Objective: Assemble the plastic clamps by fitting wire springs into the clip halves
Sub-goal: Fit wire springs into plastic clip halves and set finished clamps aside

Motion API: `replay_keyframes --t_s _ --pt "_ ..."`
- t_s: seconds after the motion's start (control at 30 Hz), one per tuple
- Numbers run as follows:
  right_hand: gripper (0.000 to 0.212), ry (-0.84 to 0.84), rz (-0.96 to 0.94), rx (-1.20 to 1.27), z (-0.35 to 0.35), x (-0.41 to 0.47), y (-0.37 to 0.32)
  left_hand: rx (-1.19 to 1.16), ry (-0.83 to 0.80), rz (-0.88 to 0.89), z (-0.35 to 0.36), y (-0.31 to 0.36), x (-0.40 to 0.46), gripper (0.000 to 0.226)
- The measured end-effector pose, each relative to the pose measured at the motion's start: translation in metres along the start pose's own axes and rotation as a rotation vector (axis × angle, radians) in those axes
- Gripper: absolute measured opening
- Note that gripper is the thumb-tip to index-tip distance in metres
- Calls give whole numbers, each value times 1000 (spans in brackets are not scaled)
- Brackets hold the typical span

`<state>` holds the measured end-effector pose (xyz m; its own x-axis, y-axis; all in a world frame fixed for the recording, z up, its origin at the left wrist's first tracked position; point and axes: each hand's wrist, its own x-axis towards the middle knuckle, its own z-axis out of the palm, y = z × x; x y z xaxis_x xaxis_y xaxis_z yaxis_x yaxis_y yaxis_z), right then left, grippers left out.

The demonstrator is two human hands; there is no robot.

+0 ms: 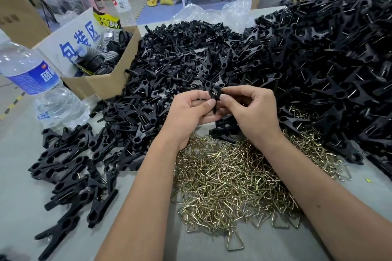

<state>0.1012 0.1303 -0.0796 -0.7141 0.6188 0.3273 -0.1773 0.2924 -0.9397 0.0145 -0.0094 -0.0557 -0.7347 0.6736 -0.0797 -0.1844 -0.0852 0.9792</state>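
Hands meet above the table (pixel 25 176), both working one black clamp (pixel 214 96). Left hand (pixel 191 110) curled round the clamp's lower part, thumb pressed against its side, fingers wrapped beneath. Right hand (pixel 252 108) pinching the upper part between thumb and forefinger, other fingers loosely curled. Clamp held roughly upright, long axis running away from the body; upper end toward the far pile, lower end tucked into the left palm. Which end is jaw and which handle: cannot tell, too much hidden by fingers. Whether a spring is already seated: cannot tell.

Heap of brass-coloured wire springs (pixel 229 182) directly below and between the wrists, triangular loops tangled. Large pile of black clip halves (pixel 186 57) just beyond the fingertips, spreading left. Taller mound of assembled clamps (pixel 339 48) beyond and right of the right hand, wire ends showing. Smaller scatter of finished clamps (pixel 70 167) left of the left forearm. Cardboard box (pixel 106 82) farther out beyond the left hand, dark parts inside. Water bottle (pixel 31 74) far left, lying tilted.
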Motion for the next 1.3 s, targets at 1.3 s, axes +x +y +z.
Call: replay_keyframes --t_s 1.3 --pt "15 -16 -29 58 -1 -3 -6 -39 58 33 -2 -4 3 13"
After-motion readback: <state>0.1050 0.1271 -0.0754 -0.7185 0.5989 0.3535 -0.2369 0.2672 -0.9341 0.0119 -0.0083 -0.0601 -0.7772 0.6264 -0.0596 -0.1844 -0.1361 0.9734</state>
